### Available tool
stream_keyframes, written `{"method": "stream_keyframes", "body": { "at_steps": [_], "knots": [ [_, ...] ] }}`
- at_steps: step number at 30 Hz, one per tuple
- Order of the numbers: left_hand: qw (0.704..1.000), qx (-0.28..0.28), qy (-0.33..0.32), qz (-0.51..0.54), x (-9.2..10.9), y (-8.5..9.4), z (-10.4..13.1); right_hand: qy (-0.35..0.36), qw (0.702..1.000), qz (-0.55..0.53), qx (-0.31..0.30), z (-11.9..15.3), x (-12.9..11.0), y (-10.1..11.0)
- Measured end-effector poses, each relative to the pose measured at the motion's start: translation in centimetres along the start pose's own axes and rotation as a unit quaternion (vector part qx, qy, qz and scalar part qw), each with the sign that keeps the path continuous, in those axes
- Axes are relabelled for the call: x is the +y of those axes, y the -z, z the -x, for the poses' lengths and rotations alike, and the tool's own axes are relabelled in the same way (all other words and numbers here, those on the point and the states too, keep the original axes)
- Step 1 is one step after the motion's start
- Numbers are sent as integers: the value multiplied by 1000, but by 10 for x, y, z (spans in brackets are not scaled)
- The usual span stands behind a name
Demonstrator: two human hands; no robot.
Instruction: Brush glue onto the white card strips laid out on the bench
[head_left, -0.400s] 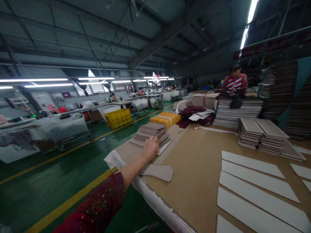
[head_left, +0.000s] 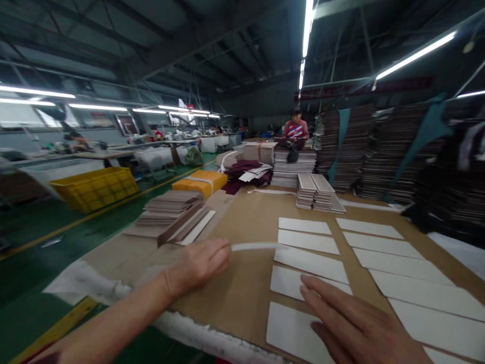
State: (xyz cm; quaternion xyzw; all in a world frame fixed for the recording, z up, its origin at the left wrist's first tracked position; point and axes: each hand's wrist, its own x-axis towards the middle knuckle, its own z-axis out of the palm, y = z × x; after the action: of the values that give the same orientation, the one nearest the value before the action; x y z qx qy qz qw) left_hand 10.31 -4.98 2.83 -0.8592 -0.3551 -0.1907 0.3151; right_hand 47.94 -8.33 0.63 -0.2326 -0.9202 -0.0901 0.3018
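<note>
My left hand [head_left: 202, 260] is closed over the near side of the table, its fingers pinching a thin pale strip [head_left: 257, 246]. The strip sticks out to the right, and its far end reaches the edge of the white panels. Fingers extended, my right hand [head_left: 356, 323] hovers over or rests on the nearer white rectangular panels [head_left: 291, 283]; contact is unclear. These panels lie in a column, with a second column of white panels [head_left: 405, 258] to the right. Left of my left hand sits a stack of folded taupe pieces [head_left: 172, 205], with narrow strips [head_left: 199, 227] beside it.
A brown board [head_left: 242, 222] covers the tabletop, edged with white wrapping. Farther back are a yellow bundle [head_left: 200, 183], dark red pieces [head_left: 242, 172] and small board stacks [head_left: 316, 191]. Tall dark stacks [head_left: 401, 146] stand right. A person [head_left: 296, 129] sits behind; a yellow crate [head_left: 94, 189] stands left.
The view has swung right. My left hand has left the taupe stack and moved right with the pale strip between its fingers. My right hand has come into view over the white panels.
</note>
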Motion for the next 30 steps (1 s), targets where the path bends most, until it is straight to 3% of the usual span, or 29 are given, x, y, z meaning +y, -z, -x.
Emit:
{"method": "stream_keyframes", "body": {
  "at_steps": [2, 4, 7, 10, 13, 16, 20, 24, 30],
  "knots": [
    [997, 42, -64, 20, 28, 6, -16, -20, 998, 47, -22, -19, 5, -9],
    [994, 66, -76, 40, 45, 8, -31, -57, 995, 53, -68, -26, 12, -16],
    [991, 108, -53, 54, 48, -1, -50, -99, 990, 16, -104, -27, 27, -14],
    [990, 132, -30, 48, 38, -24, -65, -138, 987, -43, -68, -29, 43, -2],
    [992, 107, 28, 62, 29, -51, -86, -183, 977, -101, -53, -34, 62, 6],
    [990, 58, 97, 84, 23, -78, -112, -192, 972, -110, -73, -37, 91, -3],
    [985, 8, 129, 110, 14, -116, -150, -151, 981, -2, -118, -40, 150, -31],
    [977, -40, 158, 139, 3, -160, -179, -174, 970, 106, -129, -54, 211, -51],
    [966, -101, 150, 184, -8, -215, -191, -143, 957, 183, -176, -67, 258, -76]
  ]
}}
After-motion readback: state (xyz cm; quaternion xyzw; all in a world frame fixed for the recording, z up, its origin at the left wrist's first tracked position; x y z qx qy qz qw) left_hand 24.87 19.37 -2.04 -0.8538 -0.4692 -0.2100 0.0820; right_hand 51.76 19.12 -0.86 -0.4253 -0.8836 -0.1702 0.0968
